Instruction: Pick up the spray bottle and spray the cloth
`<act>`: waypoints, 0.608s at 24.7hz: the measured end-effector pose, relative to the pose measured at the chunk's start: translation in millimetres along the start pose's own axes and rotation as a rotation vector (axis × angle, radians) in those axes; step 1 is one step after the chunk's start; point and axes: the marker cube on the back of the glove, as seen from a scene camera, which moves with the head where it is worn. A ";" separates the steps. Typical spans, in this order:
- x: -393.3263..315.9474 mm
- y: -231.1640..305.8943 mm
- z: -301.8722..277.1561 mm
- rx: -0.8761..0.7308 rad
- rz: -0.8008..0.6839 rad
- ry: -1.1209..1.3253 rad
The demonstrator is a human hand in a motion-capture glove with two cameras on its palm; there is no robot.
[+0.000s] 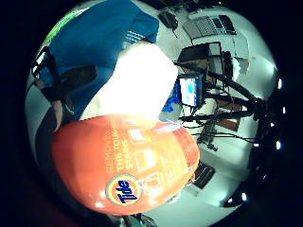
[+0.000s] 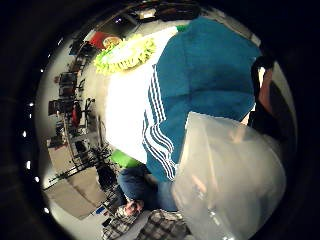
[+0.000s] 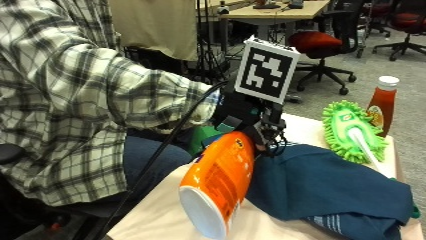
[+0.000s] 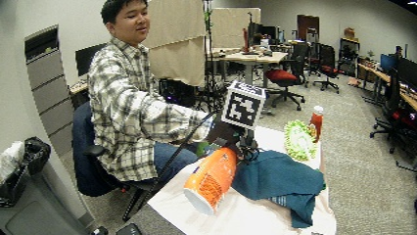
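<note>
The gloved right hand (image 3: 247, 119) grips the orange Tide spray bottle (image 3: 216, 182) tilted over the teal cloth (image 3: 333, 187), a green duster (image 3: 351, 131) and ketchup bottle (image 3: 383, 104) beyond.

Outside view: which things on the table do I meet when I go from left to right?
Orange spray bottle held tilted by the gloved right hand → teal cloth → green duster → ketchup bottle.

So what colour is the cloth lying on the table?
Teal blue with white stripes near one edge; the cloth shows best in the outside view.
</note>
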 end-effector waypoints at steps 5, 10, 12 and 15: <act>-2.5 0.1 1.9 -0.010 -0.003 0.057; -2.4 2.7 3.8 -0.021 -0.041 0.139; -4.3 3.9 2.3 -0.019 -0.045 0.164; -8.0 6.7 -1.5 -0.011 -0.059 0.207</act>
